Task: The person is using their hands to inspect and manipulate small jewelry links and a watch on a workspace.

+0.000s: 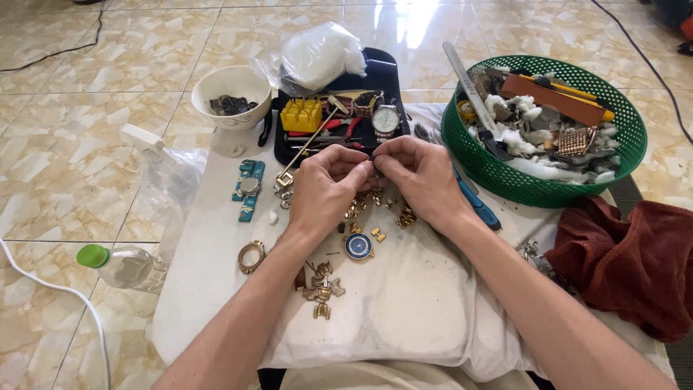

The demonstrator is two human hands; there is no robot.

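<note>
Hands meet over the middle of the white cloth pad [404, 303], fingertips pinched together. Left hand [326, 186] and right hand [421, 180] are both curled nearly closed on something very small held between them; the piece itself is hidden behind the fingers, so what it is cannot be told. Judging by the gold bracelet links [375, 206] scattered directly beneath, it is probably one of those. Holding it low over the pad looks sensible: a dropped part lands on soft cloth, not the tiled floor.

Blue-dial watch head [359, 246], round and glossy, lies just below the hands. More brassy links [321, 285] sit nearer the front edge, and a bare gold case ring [252, 256] lies toward the left edge. A teal case holder [248, 189] is left of the left hand.

At the far edge, a black tool case [382, 76] lies open, carrying a yellow block [301, 114], red-handled pliers [339, 128] and a steel wristwatch [386, 120], all within reach. White ceramic bowl [231, 87] of dark parts stands at the far left corner. Green plastic mesh basket [469, 155] of mixed tools occupies the far right corner; a rust-red towel [628, 260], nappy, is bunched at the right edge. Blue-handled tool [478, 206] lies beside the right wrist.
</note>
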